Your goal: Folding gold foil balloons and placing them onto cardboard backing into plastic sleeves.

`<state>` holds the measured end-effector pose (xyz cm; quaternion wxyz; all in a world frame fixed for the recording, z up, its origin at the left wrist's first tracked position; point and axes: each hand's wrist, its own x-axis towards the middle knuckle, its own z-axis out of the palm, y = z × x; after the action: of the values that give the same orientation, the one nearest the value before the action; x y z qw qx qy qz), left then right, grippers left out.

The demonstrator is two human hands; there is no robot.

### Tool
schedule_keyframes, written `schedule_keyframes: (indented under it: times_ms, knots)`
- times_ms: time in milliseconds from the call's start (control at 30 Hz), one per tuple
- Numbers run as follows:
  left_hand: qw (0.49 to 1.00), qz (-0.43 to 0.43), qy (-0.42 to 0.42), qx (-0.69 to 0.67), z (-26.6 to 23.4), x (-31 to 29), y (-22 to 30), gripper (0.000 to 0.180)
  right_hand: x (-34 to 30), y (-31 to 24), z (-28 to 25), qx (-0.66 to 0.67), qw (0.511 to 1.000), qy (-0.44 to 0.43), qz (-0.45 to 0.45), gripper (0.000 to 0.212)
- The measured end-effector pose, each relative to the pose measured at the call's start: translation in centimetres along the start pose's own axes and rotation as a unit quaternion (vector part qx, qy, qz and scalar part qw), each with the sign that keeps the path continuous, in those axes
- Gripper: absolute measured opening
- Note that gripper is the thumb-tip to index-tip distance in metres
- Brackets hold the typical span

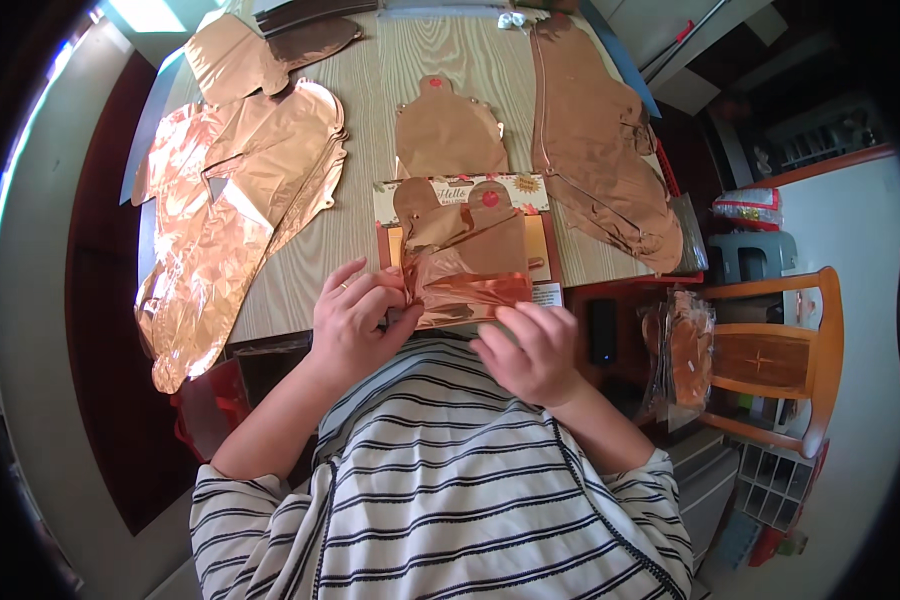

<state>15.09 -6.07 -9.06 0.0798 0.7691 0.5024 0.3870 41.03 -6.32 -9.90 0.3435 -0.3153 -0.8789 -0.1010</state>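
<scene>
In front of me lies a folded copper-coloured foil balloon (467, 258), with rounded lobes at its far end and a red dot on one of them. It rests on a printed backing card (385, 206) that shows around its far and side edges. My left hand (358, 318) pinches the balloon's near left edge between thumb and fingers. My right hand (532, 350) is at the near right corner, its fingers curled against the foil's edge; its fingertips are partly hidden. Just beyond the card, another flat foil balloon (450, 132) with a red dot lies on the table.
Shiny foil balloons (210, 215) spread across the table's left side, hanging over its near edge. More flat foil balloons (588, 135) lie along the right side of the wood-grain table (365, 130). A wooden chair (820, 360) stands at right, beside clear packets (688, 350) of copper foil.
</scene>
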Motion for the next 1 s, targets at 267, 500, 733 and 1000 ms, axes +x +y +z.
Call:
schedule_keyframes:
  times_ms: [267,500,733,1000]
  knots:
    - [0.975,-0.098,0.004,-0.198,-1.2,-0.8,-0.1,0.038,2.6,0.7,1.2,-0.020,0.998,-0.064,0.008,0.026]
    - [0.989,0.102,0.094,-0.058,-1.4,0.6,1.3,0.049,4.3,0.4,-1.4,0.299,0.845,0.125,0.426,0.007]
    - [0.981,0.184,-0.016,0.058,1.2,2.1,3.1,0.051,4.4,-1.8,1.6,0.685,0.415,0.239,0.550,0.023]
    - [0.974,0.215,-0.069,-0.008,-0.6,1.4,0.8,0.041,3.5,-2.9,0.6,0.703,0.398,0.109,0.580,0.035]
